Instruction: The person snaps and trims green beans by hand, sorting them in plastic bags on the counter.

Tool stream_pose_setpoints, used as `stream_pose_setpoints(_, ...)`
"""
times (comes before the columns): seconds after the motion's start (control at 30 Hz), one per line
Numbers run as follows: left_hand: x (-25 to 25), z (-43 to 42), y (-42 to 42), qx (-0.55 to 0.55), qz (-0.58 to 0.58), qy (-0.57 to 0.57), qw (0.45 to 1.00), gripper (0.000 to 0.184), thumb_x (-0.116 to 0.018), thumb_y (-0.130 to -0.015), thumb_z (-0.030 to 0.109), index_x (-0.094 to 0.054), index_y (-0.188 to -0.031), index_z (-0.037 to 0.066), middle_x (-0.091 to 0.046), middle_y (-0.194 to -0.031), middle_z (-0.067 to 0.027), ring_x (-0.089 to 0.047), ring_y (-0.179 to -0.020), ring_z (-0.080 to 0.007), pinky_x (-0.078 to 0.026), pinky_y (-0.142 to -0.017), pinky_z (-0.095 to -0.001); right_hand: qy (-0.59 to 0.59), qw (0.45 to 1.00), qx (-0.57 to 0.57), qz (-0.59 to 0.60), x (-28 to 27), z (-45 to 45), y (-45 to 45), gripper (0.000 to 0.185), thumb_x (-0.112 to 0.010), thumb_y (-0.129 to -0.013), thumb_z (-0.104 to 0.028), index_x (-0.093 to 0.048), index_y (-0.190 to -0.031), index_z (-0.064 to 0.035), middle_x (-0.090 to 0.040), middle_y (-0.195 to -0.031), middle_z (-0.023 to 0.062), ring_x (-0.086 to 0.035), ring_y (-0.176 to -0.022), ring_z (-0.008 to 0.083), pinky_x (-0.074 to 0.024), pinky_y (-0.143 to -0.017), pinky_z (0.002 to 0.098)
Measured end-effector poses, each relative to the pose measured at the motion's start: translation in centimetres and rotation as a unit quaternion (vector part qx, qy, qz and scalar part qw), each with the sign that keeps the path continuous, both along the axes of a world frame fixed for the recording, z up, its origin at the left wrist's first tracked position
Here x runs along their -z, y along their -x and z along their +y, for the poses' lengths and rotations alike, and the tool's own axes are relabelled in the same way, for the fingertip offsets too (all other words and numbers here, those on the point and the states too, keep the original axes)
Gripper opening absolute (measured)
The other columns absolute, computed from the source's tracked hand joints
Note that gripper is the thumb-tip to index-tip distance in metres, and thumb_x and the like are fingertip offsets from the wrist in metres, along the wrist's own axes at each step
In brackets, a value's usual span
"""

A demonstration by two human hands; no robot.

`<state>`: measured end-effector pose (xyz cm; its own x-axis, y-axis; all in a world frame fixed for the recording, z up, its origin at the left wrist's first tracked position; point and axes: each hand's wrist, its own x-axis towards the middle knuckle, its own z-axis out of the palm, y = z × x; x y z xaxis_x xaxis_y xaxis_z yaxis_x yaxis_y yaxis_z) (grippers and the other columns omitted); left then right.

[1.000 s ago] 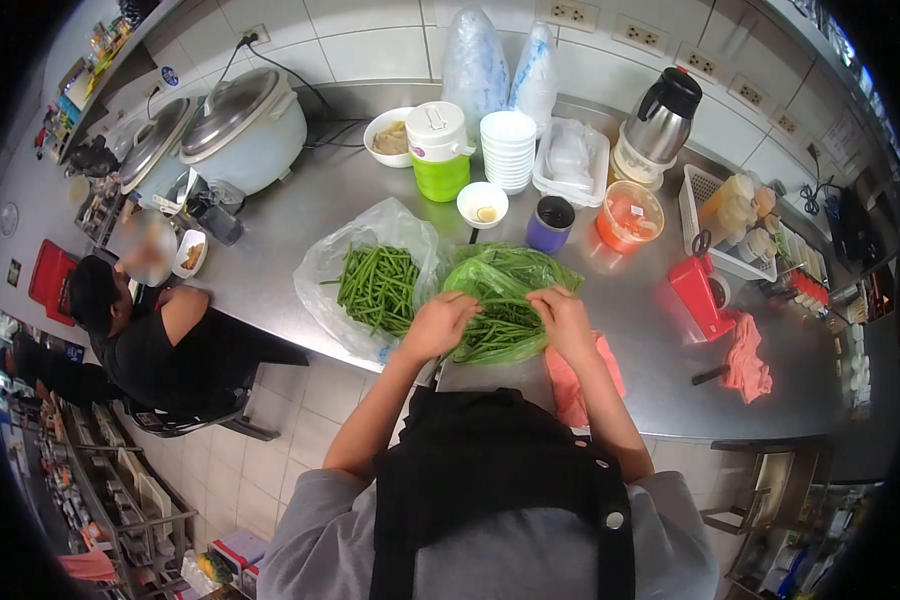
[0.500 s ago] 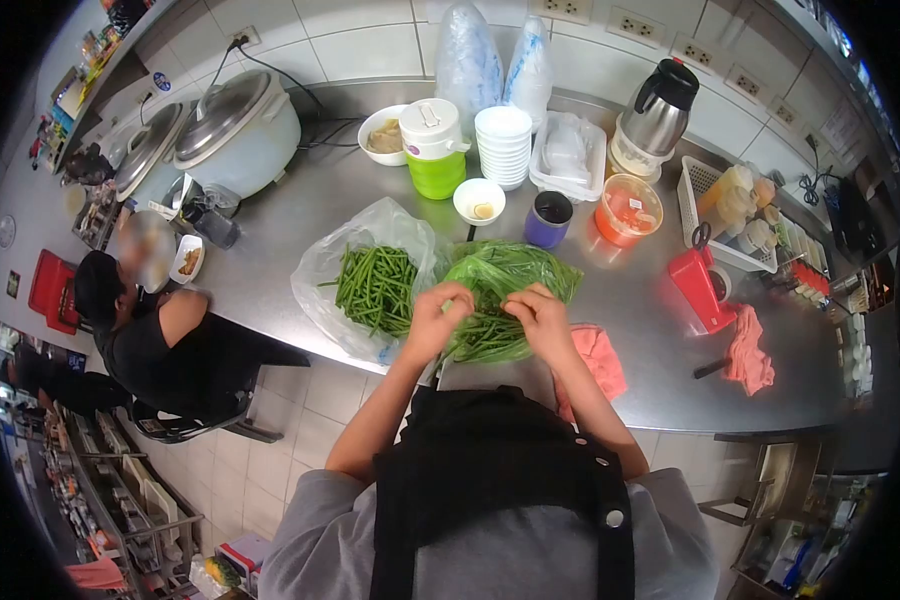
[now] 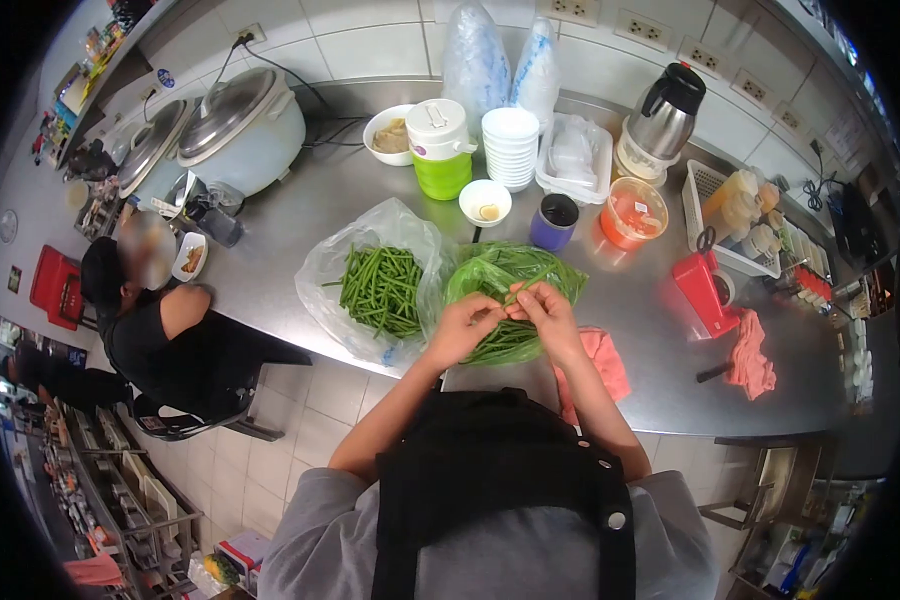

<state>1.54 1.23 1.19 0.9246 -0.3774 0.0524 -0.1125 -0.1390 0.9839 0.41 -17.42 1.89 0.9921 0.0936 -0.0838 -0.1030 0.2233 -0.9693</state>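
Note:
Over an open green plastic bag [image 3: 562, 276] of long green beans [image 3: 500, 346], my left hand [image 3: 466, 328] and my right hand [image 3: 547, 316] are close together. Fingertips of both are pinched on what looks like one thin green bean [image 3: 511, 299], mostly covered by the fingers. Left of that bag, a clear plastic bag [image 3: 322, 262] lies spread open with a heap of short green bean pieces [image 3: 382, 290] in it. A pink cloth [image 3: 602, 362] lies beside my right forearm at the counter's edge.
Behind the bags stand a small white bowl [image 3: 485, 204], a purple cup [image 3: 553, 221], a green-and-white jug [image 3: 441, 150] and stacked white bowls [image 3: 510, 150]. Right are an orange-filled tub [image 3: 634, 210] and a red container [image 3: 703, 294]. A seated person [image 3: 160, 320] is at left.
My hands have come closer together over the green bag, left hand moving right and slightly down. A bean now shows between the fingertips. The view has shifted slightly.

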Motion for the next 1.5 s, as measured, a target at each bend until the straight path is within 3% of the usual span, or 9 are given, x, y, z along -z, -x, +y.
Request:
stream_pose_setpoints(0.17, -0.1, -0.5, 0.4, -0.041, -0.111, -0.064, 0.991, 0.012, -0.065, -0.084, 0.009, -0.066, -0.09, -0.001, -0.062, -0.082, -0.012, -0.059, -0.072, -0.0224, -0.047, -0.068, -0.0322, 0.288, 0.946, 0.026, -0.149, -2.0, 1.6, 1.6, 0.015, -0.056, -0.095, -0.005, -0.059, -0.107, 0.0042, -0.064, -0.102, 0.0138, -0.066, -0.085, 0.0243, -0.053, -0.076, 0.032)
stream_pose_setpoints(0.4, 2.4, 0.4, 0.5, -0.026, -0.192, -0.241, 0.951, 0.018, -0.061, -0.084, 0.016, -0.066, -0.095, 0.003, -0.064, -0.094, -0.0166, -0.06, -0.09, -0.0395, -0.048, -0.079, -0.0468, 0.278, 0.834, 0.12, -0.461, -9.7, 6.4, 2.7, 0.021, -0.06, -0.088, -0.001, -0.06, -0.109, 0.0007, -0.061, -0.099, 0.0176, -0.06, -0.09, 0.0359, -0.0495, -0.08, 0.0403)
stream_pose_setpoints(0.53, 4.2, 0.0, 0.3, -0.13, -0.214, -0.061, 0.966, 0.039, -0.059, -0.089, 0.017, -0.054, -0.124, 0.0, -0.06, -0.117, -0.0256, -0.056, -0.111, -0.043, -0.046, -0.09, -0.0482, 0.283, 0.888, 0.003, -0.362, -11.1, 9.4, -0.1, 0.019, -0.057, -0.089, -0.004, -0.061, -0.107, -0.0011, -0.059, -0.094, 0.0175, -0.06, -0.089, 0.0379, -0.0493, -0.079, 0.0424)
stream_pose_setpoints(0.6, 3.3, 1.6, -0.5, -0.157, -0.249, -0.157, 0.943, 0.021, -0.065, -0.084, 0.015, -0.066, -0.1, 0.0, -0.064, -0.097, -0.0201, -0.063, -0.087, -0.0397, -0.051, -0.074, -0.0442, 0.393, 0.853, -0.101, -0.328, -8.4, 8.2, -2.1, 0.015, -0.056, -0.093, -0.011, -0.063, -0.099, 0.0001, -0.063, -0.098, 0.019, -0.061, -0.09, 0.0367, -0.0491, -0.076, 0.0425)
stream_pose_setpoints(0.73, -0.1, 6.6, 1.9, -0.083, -0.175, -0.276, 0.942, 0.017, -0.063, -0.088, 0.012, -0.067, -0.099, 0.0, -0.065, -0.093, -0.0189, -0.064, -0.084, -0.0367, -0.05, -0.071, -0.0426, 0.448, 0.836, -0.253, -0.193, -5.2, 5.8, -1.2, 0.011, -0.056, -0.087, -0.01, -0.064, -0.093, -0.0044, -0.061, -0.09, 0.0153, -0.061, -0.09, 0.0381, -0.0489, -0.074, 0.0458)
stream_pose_setpoints(0.97, 0.9, 8.6, 4.6, -0.086, -0.094, -0.261, 0.957, 0.018, -0.058, -0.091, 0.014, -0.068, -0.095, 0.0, -0.067, -0.089, -0.0207, -0.063, -0.086, -0.0408, -0.05, -0.075, -0.045, 0.5, 0.772, -0.208, -0.332, 5.2, 6.2, 1.4, 0.014, -0.065, -0.082, -0.012, -0.066, -0.095, -0.0078, -0.062, -0.092, 0.0102, -0.062, -0.089, 0.0327, -0.051, -0.075, 0.041)
stream_pose_setpoints(1.07, 0.2, 9.0, 4.8, -0.053, -0.073, -0.27, 0.959, 0.019, -0.057, -0.093, 0.014, -0.068, -0.097, -0.001, -0.067, -0.089, -0.0206, -0.064, -0.084, -0.039, -0.05, -0.075, -0.0427, 0.407, 0.856, -0.153, -0.281, 2.3, 5.8, 1.2, 0.013, -0.064, -0.086, -0.013, -0.067, -0.098, -0.0077, -0.061, -0.093, 0.0094, -0.062, -0.088, 0.0316, -0.0507, -0.075, 0.0406)
stream_pose_setpoints(1.2, -0.9, 8.7, 3.7, -0.013, 0.022, -0.187, 0.982, 0.021, -0.056, -0.094, 0.013, -0.067, -0.103, -0.002, -0.069, -0.087, -0.0134, -0.067, -0.081, -0.022, -0.051, -0.073, -0.0313, 0.407, 0.862, -0.081, -0.292, -0.4, 4.4, 0.5, 0.012, -0.063, -0.089, -0.014, -0.067, -0.099, -0.0079, -0.061, -0.093, 0.0089, -0.062, -0.087, 0.0311, -0.0505, -0.074, 0.0405)
stream_pose_setpoints(1.5, -2.4, 4.8, 2.9, -0.131, -0.064, -0.137, 0.98, 0.017, -0.061, -0.087, 0.012, -0.068, -0.087, -0.004, -0.068, -0.079, -0.0112, -0.062, -0.068, -0.0176, -0.049, -0.067, -0.0298, 0.396, 0.877, 0.025, -0.272, -1.5, 2.5, 0.1, 0.01, -0.061, -0.091, -0.012, -0.066, -0.097, -0.0062, -0.064, -0.092, 0.0112, -0.064, -0.084, 0.0294, -0.0512, -0.072, 0.0375)
